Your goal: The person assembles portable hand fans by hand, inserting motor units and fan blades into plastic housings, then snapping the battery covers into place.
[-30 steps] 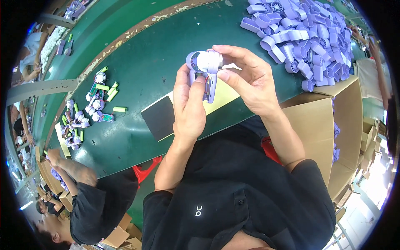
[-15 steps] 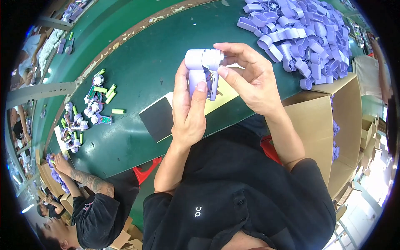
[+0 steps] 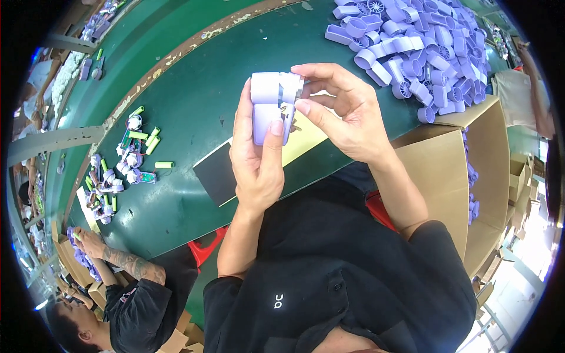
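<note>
Left fingers (image 3: pixel 273 134): clamping purple casing (image 3: pixel 265 90)
Right fingers (image 3: pixel 318 116): pinching adjoining part (image 3: pixel 289 87)
Joining step: apparently mating both pieces
Next move: likely needing even squeezing

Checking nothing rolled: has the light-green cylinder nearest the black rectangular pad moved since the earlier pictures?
No; the light-green cylinder keeps its place left of the black rectangular pad; the view itself shifted.

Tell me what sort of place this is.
Likely a factory assembly workshop: a heap of matching purple casings and a cluster of small parts on a green worktable, an open cardboard box alongside.
</note>
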Demonstrator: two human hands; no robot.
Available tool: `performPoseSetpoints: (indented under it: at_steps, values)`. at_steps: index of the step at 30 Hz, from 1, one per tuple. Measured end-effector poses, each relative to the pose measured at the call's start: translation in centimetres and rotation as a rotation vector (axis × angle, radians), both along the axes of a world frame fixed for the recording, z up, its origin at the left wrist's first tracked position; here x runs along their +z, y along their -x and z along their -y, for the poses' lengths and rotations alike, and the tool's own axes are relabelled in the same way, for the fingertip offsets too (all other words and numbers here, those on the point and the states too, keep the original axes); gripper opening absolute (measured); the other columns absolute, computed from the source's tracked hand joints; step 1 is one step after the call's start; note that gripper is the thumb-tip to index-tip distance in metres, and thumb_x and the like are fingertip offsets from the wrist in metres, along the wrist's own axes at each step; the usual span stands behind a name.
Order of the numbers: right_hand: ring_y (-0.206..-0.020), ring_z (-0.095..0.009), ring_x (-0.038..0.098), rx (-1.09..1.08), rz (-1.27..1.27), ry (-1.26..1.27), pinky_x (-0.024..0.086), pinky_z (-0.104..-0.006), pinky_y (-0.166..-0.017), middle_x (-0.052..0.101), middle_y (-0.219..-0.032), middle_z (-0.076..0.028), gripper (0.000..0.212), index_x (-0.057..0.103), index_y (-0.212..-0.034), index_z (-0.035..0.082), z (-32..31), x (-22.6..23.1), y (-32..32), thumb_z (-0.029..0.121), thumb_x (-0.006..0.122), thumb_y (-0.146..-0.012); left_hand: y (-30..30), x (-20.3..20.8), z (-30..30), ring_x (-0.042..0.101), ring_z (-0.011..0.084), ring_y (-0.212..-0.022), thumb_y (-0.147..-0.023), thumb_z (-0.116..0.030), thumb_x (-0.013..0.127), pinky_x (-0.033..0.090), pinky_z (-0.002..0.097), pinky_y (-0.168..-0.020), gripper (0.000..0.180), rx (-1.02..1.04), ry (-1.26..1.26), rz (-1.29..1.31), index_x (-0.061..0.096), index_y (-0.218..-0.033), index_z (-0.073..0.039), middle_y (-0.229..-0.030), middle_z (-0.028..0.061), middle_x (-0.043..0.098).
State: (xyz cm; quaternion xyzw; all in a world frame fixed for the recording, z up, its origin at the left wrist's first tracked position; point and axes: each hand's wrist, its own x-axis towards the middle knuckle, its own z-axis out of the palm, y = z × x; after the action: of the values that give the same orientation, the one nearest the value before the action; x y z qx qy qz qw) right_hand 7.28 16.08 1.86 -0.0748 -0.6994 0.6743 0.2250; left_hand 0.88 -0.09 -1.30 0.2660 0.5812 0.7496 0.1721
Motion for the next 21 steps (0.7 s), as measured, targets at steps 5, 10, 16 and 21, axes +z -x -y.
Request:
performPoseSetpoints:
  at_steps: [5,10,16,21]
  values:
    - [-0.098,-0.015,0.068,0.011,-0.046,-0.005,0.061,-0.0316,-0.089,0.069,-0.109,-0.010,0.037,0.066,-0.129,-0.003,-0.3,-0.6,0.0,-0.003,0.071,-0.092,0.3,0.5,0.0,0.064,0.0205,-0.118,-0.108,-0.007,0.054,0.057,0.0354,-0.097,0.060,-0.058,-0.069,0.106,0.029,-0.163,0.003,-0.143,0.0147,0.057]
    - [-0.094,-0.014,0.069,0.057,-0.093,-0.022,0.061,-0.0313,-0.087,0.071,-0.106,-0.010,0.037,0.065,-0.129,-0.004,-0.2,-0.6,0.0,-0.004,0.071,-0.092,0.3,0.4,0.0,0.065,0.0198,-0.117,-0.108,-0.008,0.055,0.058,0.0353,-0.097,0.061,-0.093,-0.087,0.177,0.029,-0.163,0.003,-0.142,0.0146,0.058]
    - [-0.093,-0.013,0.070,0.046,0.011,0.026,0.060,-0.0310,-0.088,0.072,-0.107,-0.011,0.036,0.065,-0.128,-0.006,-0.4,-0.6,0.2,-0.001,0.070,-0.094,0.6,0.4,0.3,0.066,0.0170,-0.110,-0.108,-0.008,0.055,0.057,0.0336,-0.093,0.062,-0.146,-0.046,0.208,0.029,-0.163,0.002,-0.137,0.0136,0.061]
    - [-0.094,-0.015,0.072,0.051,-0.019,-0.123,0.060,-0.0315,-0.088,0.073,-0.107,-0.013,0.036,0.065,-0.128,-0.007,-0.3,-0.3,0.4,0.000,0.070,-0.093,0.3,1.1,0.2,0.067,0.0140,-0.102,-0.108,-0.009,0.055,0.057,0.0311,-0.089,0.055,-0.060,0.031,0.064,0.037,-0.160,0.002,-0.130,0.0118,0.065]
